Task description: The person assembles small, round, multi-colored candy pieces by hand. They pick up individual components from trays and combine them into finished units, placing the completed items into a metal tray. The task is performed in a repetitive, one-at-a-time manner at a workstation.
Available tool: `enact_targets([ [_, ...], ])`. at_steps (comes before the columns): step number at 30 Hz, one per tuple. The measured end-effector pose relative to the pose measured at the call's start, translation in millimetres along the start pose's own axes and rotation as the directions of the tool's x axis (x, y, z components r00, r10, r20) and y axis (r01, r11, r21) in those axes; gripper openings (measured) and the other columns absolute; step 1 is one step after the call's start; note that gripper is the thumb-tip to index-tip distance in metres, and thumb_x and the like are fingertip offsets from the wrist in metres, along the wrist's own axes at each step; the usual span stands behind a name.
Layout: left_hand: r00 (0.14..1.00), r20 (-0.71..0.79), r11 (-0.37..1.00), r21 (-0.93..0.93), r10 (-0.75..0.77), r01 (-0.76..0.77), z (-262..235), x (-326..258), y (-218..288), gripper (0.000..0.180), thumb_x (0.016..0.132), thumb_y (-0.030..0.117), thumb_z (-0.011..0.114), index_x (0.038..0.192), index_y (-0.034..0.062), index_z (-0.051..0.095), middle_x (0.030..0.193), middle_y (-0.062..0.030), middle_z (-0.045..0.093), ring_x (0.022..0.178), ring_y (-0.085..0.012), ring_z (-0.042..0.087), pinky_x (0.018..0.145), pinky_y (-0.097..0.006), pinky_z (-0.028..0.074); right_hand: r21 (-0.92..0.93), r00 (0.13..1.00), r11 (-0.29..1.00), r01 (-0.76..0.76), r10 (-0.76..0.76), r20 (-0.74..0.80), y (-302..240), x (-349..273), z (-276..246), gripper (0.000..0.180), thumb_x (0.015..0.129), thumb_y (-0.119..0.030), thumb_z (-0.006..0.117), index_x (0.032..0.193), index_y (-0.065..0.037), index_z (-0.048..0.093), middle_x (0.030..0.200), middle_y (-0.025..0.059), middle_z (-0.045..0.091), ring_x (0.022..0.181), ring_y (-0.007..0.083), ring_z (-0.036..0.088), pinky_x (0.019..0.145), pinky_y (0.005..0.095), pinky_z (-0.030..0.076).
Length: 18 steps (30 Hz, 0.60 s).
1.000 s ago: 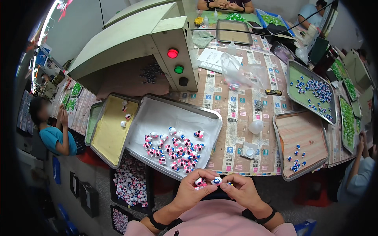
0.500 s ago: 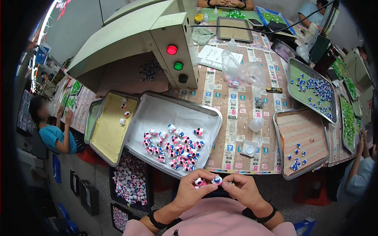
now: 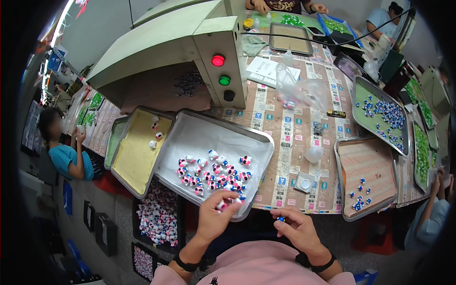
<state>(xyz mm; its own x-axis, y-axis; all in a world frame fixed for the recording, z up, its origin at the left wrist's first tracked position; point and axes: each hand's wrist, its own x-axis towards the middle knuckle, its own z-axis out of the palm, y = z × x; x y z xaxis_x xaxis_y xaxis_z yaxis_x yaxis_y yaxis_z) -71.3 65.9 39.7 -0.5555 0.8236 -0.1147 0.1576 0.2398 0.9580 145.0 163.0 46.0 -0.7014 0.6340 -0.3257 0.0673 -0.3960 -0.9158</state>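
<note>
My left hand (image 3: 216, 213) is closed over the near rim of a metal tray lined with white sheet (image 3: 237, 130). In its fingers are small white-and-pink figurines (image 3: 222, 205), partly hidden by thumb and fingers. Several similar pink, white and blue figurines (image 3: 209, 175) lie in that tray, just beyond the hand. My right hand (image 3: 299, 230), off the table's front edge, pinches a small blue-and-white piece (image 3: 280, 219) between thumb and fingertips. More such blue pieces (image 3: 359, 203) rest in a brown-lined tray (image 3: 365, 159) to the right.
A machine (image 3: 209, 61) with red and green lights stands behind the trays. At left is a yellow-lined tray (image 3: 133, 161); below it, a black crate of figurines (image 3: 159, 218). A round bottle (image 3: 314, 154) and small white container (image 3: 304, 183) stand mid-table. Co-workers (image 3: 71, 152) sit nearby.
My hands have parted. The left moved forward and left to the tray with its figurines; the right stays near the table edge with a blue piece. The view has shifted slightly.
</note>
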Motion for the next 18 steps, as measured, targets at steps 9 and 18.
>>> enact_targets([
  [9, 0.935, -0.212, 0.938, 0.265, 0.284, -0.225, -17.7, 13.4, -0.3, 0.023, 0.078, -0.004, 0.068, 0.101, -0.001, 0.067, 0.092, -0.0073, 0.061, 0.078, -0.0145, 0.059, 0.073, -0.025, 0.048, 0.195, 1.0, 0.981, -0.021, 0.024, -0.01, 9.6, -0.9, -10.5, 0.033, 0.09, 0.0, 0.061, 0.122, 0.005, 0.056, 0.116, 0.012, 0.056, 0.096, 0.0157, 0.063, 0.08, 0.0257, 0.054],
  [18, 0.76, 0.616, 0.373, -0.668, -0.208, 0.644, 13.5, -12.4, 13.2, 0.029, 0.097, 0.01, 0.041, 0.124, 0.0023, 0.043, 0.102, -0.011, 0.055, 0.072, -0.0148, 0.052, 0.052, -0.025, 0.041, 0.209, 0.999, 0.977, -0.032, 0.038, -0.022, 1.7, -2.0, -12.4, 0.029, 0.089, 0.002, 0.062, 0.118, 0.005, 0.058, 0.113, 0.0117, 0.06, 0.101, 0.0191, 0.064, 0.082, 0.0276, 0.055],
])
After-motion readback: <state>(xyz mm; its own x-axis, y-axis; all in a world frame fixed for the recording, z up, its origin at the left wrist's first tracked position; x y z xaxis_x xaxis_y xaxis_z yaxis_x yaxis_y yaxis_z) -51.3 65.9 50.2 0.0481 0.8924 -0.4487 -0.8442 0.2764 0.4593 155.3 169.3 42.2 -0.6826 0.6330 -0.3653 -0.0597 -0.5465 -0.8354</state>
